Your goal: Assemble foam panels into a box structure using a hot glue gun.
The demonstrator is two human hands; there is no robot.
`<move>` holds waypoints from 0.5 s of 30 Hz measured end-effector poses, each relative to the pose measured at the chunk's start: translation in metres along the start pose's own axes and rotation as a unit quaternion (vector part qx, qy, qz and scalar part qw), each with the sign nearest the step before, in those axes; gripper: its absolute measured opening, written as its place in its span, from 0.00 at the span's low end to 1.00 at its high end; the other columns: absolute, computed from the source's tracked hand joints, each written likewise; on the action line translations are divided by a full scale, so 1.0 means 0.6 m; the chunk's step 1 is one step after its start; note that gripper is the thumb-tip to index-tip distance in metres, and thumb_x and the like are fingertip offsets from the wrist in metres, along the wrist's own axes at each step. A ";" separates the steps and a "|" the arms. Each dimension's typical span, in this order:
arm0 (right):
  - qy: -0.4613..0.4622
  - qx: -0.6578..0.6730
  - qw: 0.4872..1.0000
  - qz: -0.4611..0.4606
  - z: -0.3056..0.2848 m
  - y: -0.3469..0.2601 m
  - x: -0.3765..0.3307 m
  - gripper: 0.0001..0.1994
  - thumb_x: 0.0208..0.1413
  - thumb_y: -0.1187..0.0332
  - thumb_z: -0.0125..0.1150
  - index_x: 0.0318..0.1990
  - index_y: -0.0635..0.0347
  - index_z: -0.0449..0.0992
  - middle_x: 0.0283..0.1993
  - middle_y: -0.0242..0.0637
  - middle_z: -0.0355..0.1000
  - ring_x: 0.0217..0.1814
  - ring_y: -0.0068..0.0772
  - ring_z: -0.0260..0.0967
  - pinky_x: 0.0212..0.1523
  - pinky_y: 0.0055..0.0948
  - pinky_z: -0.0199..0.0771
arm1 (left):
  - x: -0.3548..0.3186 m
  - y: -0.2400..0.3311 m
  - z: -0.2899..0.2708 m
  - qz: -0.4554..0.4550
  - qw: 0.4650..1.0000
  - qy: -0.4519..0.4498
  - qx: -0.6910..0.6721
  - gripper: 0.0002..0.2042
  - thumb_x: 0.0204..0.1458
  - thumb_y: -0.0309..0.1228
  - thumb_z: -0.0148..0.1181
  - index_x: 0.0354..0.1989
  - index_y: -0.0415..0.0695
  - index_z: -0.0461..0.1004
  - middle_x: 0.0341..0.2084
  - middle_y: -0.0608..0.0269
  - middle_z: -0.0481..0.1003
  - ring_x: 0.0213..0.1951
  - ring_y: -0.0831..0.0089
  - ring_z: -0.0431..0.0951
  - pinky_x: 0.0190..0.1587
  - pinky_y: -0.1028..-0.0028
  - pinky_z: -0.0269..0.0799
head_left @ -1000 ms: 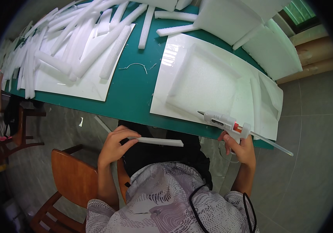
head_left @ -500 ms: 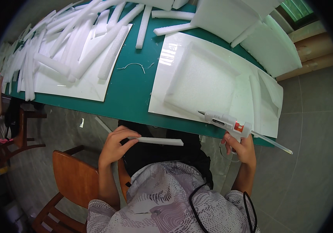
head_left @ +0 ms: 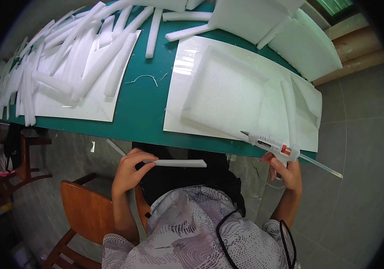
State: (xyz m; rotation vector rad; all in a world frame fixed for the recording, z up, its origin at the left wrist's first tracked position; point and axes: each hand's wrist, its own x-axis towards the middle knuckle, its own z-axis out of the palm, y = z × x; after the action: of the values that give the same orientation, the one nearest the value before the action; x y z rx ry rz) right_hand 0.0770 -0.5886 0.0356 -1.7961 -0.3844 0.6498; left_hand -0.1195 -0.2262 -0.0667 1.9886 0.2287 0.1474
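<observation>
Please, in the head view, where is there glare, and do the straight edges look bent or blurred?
Head view: bright glare sits on the glossy white board near its upper left corner; the green table edge bows because of the fisheye; black corners frame the picture; the glue gun in the right hand and the foam strip in the left hand look sharp.

Green tabletop [head_left: 145, 114] crowded with white foam, as I see it from the head view.
A heap of long white foam strips [head_left: 66, 67] lies on a glossy white board [head_left: 89, 105] at my left; a thin white thread [head_left: 142, 79] curls on bare green beside it. A second glossy white board [head_left: 245, 89] carries a square foam frame [head_left: 228, 94]. White foam slabs [head_left: 268, 22] sit farther back. A brown wooden chair [head_left: 84, 210] stands on the grey tiled floor [head_left: 358, 179].
</observation>
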 end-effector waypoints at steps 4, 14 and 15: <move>0.004 0.003 1.000 0.005 -0.015 0.008 -0.010 0.15 0.57 0.69 0.58 0.47 0.72 0.73 0.35 0.42 0.76 0.18 0.19 0.64 0.21 0.22 0.65 | 0.005 0.001 0.005 -0.001 1.000 -0.003 -0.004 0.08 0.45 0.21 0.66 0.36 0.40 0.81 0.33 0.59 0.81 0.38 0.65 0.77 0.44 0.69 0.72; 0.013 0.002 1.000 0.023 -0.024 0.010 -0.018 0.16 0.56 0.69 0.59 0.48 0.73 0.73 0.32 0.41 0.76 0.18 0.19 0.65 0.20 0.22 0.66 | 0.014 0.006 0.013 0.002 1.000 -0.011 0.010 0.09 0.44 0.21 0.66 0.36 0.40 0.81 0.32 0.59 0.81 0.38 0.65 0.78 0.45 0.70 0.71; 0.011 -0.004 0.999 0.030 -0.026 0.011 -0.017 0.16 0.56 0.69 0.59 0.48 0.73 0.73 0.31 0.40 0.75 0.18 0.19 0.65 0.20 0.22 0.66 | 0.015 0.007 0.014 0.004 1.000 -0.011 0.013 0.09 0.44 0.21 0.66 0.35 0.40 0.81 0.32 0.59 0.81 0.39 0.65 0.78 0.46 0.70 0.71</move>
State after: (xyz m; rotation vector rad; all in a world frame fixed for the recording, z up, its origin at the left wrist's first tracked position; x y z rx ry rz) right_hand 0.0775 -0.6083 0.0353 -1.8272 -0.3200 0.6704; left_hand -0.1086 -0.2331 -0.0663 2.0169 0.2107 0.1287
